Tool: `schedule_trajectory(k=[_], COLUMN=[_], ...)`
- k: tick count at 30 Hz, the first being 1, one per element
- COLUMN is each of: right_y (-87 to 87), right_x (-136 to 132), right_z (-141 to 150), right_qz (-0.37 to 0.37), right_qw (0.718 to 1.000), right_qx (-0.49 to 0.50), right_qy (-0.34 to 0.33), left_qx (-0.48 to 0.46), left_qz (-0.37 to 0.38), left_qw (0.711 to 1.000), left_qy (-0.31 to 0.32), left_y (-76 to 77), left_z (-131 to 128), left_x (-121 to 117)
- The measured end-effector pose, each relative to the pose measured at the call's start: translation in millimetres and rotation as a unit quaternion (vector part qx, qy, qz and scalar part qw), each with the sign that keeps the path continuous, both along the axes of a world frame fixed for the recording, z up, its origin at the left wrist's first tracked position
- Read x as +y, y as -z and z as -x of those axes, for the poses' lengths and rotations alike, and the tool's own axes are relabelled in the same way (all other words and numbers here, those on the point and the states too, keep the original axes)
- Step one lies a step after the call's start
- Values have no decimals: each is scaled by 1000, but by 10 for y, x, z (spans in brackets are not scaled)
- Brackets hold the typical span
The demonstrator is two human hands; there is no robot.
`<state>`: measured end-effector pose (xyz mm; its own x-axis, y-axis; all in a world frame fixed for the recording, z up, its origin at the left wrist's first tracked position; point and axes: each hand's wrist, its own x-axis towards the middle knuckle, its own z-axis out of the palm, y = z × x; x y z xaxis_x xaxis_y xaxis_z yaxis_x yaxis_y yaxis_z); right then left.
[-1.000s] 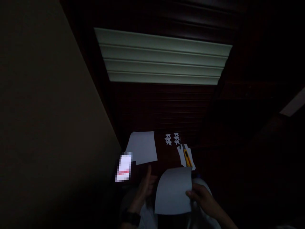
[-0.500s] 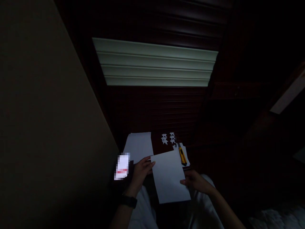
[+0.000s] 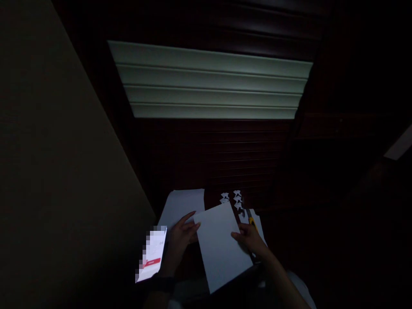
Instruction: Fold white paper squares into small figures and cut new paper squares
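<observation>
A white sheet of paper (image 3: 222, 251) is held up, slightly tilted, between my two hands. My left hand (image 3: 183, 234) pinches its left edge near the upper corner, thumb on top. On the right edge, my right hand (image 3: 249, 239) grips the sheet with its thumb on the face and its fingers behind. Partly hidden behind the right hand lies a yellow utility knife (image 3: 252, 222) on some cut white paper (image 3: 260, 227). Several small cut-out paper pieces (image 3: 237, 199) lie in two columns beyond the sheet, some partly covered by it.
A stack of white paper (image 3: 185, 204) lies beyond my left hand. At lower left is a lit phone (image 3: 152, 255), its screen partly blurred. A slatted dark panel with a pale slatted section (image 3: 212, 86) rises in front, and a wall (image 3: 64, 171) stands at left. The room is dim.
My right hand has slid up along the sheet's right edge and now covers part of the utility knife. The sheet has turned a little and shifted left. The view has tilted.
</observation>
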<state>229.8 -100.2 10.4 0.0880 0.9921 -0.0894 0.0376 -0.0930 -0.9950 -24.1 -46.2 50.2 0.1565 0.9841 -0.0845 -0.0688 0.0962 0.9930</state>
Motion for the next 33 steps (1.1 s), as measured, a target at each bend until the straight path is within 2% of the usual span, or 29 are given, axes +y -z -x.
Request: schedule_trajectory(k=[3, 6, 10, 12, 15, 19, 22, 26, 29, 33], right_y=[99, 164, 212, 247, 323, 413, 439, 385, 300, 235], right_x=[411, 754, 1010, 1046, 1043, 1054, 1105, 1165, 1150, 1019], right_z=[-107, -195, -174, -128, -86, -111, -158, -210, -238, -256], right_qz=[-7, 16, 30, 37, 70, 109, 135, 163, 173, 177], right_qw=[998, 994, 988, 979, 970, 964, 961, 951, 947, 948], right_qx=[-17, -19, 29, 44, 46, 69, 77, 83, 110, 151], right_qy=[-64, -108, -149, -196, -229, -234, -229, -250, -249, -217], left_qx=[15, 23, 45, 45, 62, 80, 74, 98, 93, 62], left_qz=[51, 90, 115, 108, 95, 135, 162, 157, 136, 135], left_qw=[999, 996, 992, 993, 993, 988, 983, 974, 975, 974], left_qy=[-5, -4, -14, -12, -8, -3, 54, 134, 152, 171], left_y=[207, 414, 622, 679, 692, 633, 626, 728, 809, 824], left_z=[60, 79, 96, 108, 126, 174, 225, 237, 198, 158], left_x=[334, 597, 737, 741, 739, 753, 735, 711, 754, 847])
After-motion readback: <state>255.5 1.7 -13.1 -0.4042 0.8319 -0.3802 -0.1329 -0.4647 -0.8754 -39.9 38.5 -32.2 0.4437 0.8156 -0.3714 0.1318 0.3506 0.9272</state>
